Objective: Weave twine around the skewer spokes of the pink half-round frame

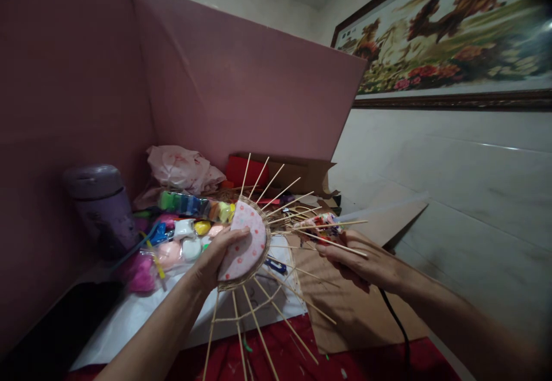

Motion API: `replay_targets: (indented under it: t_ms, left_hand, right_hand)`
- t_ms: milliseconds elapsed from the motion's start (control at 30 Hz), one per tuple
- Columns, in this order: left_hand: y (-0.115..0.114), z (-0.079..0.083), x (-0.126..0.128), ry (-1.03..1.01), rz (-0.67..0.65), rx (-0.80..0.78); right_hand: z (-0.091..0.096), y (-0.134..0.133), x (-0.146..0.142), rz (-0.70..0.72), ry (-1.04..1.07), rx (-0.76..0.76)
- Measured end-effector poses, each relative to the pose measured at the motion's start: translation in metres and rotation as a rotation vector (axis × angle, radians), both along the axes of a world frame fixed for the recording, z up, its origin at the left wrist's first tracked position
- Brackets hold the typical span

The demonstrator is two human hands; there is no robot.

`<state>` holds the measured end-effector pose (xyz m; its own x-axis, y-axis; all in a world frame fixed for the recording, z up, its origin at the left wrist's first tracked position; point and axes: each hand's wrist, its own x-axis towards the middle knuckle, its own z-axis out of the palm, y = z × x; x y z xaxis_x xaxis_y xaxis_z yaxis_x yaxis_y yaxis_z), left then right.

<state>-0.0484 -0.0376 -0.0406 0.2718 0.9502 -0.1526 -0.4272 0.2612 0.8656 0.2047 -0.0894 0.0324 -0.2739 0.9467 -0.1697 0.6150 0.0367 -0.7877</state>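
My left hand (pixel 219 250) grips a half-round frame (pixel 246 237), its thumb flat on the pink flower-print cloth face. Twine wraps the curved edge, and thin wooden sticks (pixel 263 315) fan out from it; twine also links several lower sticks. Closed in my right hand (pixel 351 257) is a colorful patterned hot glue gun (pixel 321 224), a clear glue stick (pixel 379 206) jutting from its back and a black cord (pixel 394 312) hanging below. Its nozzle points left, among the sticks at the frame's right side. Whether the tip touches the frame, I cannot tell.
Bags of colored clay (pixel 183 249) and a purple tumbler (pixel 101 208) stand at left. Beneath the frame lie white paper (pixel 164 312), a blue cutter (pixel 276 264) and brown cardboard (pixel 357 323) on a red cloth (pixel 297 341). Pink panels (pixel 250 82) rise behind.
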Motion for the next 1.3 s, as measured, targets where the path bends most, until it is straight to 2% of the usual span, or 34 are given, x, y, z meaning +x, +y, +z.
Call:
replay_targets:
  t_ms: [1300]
  left_hand:
    - [-0.0042,0.0006,-0.0011,-0.024,-0.006,-0.005]
  right_hand:
    - [-0.0022,0.0005,-0.0011,0.005,0.026,0.006]
